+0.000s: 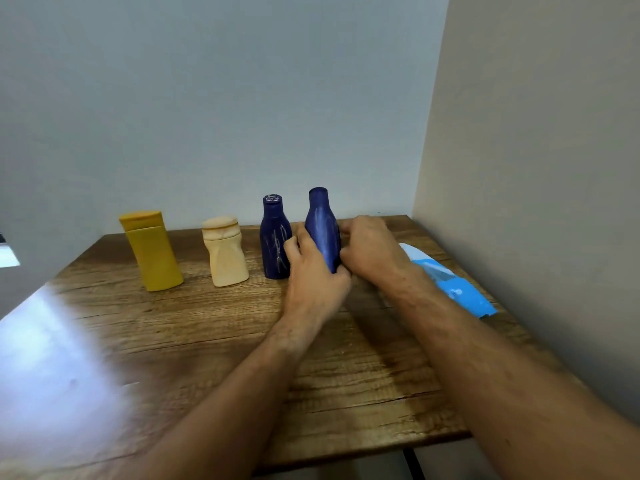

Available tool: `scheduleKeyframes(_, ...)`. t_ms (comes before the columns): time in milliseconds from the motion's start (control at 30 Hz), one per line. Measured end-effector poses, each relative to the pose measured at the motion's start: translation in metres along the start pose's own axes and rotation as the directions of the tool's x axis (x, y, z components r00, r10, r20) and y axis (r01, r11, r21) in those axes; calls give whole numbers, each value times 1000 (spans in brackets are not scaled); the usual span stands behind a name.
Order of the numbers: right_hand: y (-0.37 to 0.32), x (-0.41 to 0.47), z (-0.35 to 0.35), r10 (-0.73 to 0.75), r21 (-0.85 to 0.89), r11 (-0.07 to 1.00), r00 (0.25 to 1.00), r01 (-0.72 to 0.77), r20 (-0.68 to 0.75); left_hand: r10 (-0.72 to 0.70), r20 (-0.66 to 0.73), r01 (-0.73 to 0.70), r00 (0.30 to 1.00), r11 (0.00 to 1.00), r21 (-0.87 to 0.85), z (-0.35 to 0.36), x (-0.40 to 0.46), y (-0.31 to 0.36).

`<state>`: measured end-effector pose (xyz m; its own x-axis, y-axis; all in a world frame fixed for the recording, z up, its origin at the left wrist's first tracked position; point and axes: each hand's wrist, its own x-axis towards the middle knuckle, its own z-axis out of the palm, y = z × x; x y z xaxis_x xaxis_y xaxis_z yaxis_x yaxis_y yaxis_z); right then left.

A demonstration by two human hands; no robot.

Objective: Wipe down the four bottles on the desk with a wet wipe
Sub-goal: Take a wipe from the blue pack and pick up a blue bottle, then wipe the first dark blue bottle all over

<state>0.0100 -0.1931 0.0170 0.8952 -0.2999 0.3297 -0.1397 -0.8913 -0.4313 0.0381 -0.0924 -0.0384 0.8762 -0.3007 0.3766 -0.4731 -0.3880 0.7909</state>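
Standing on bench (pixel 214 341) left to right — yellow bottle (pixel 152 252), cream bottle (pixel 225 252), dark blue bottle (pixel 274 239); left hand (pixel 313 271) and right hand (pixel 372 251) fingers curled round tilted blue bottle (pixel 322 230) — wipe pack (pixel 446 278) far right.

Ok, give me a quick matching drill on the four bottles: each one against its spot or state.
Things:
1. yellow bottle
2. cream bottle
3. dark blue bottle
4. brighter blue bottle

States:
A. held by both hands, tilted
B. far left of the row
C. upright, just left of the held one
D. second from left, pale cap

Pairs: 1-B, 2-D, 3-C, 4-A
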Motion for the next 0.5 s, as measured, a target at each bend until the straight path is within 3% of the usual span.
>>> scheduleKeyframes(133,-23,-35,1,-18,35,999,1000,18,20,-65,-2,64,998,979,-194,-29,-31,-12)
scheduleKeyframes(233,-39,-52,16,-60,77,995,997,56,50,-179,65,190,982,904,-383,-53,-54,-22)
scheduleKeyframes(333,-53,-65,36,-104,189,978,991,87,81,-216,125,249,968,862,-441,-76,-68,-33)
scheduleKeyframes(500,-67,-73,62,-83,430,897,994,107,-74,-200,211,283,957,807,-518,-111,-65,-56)
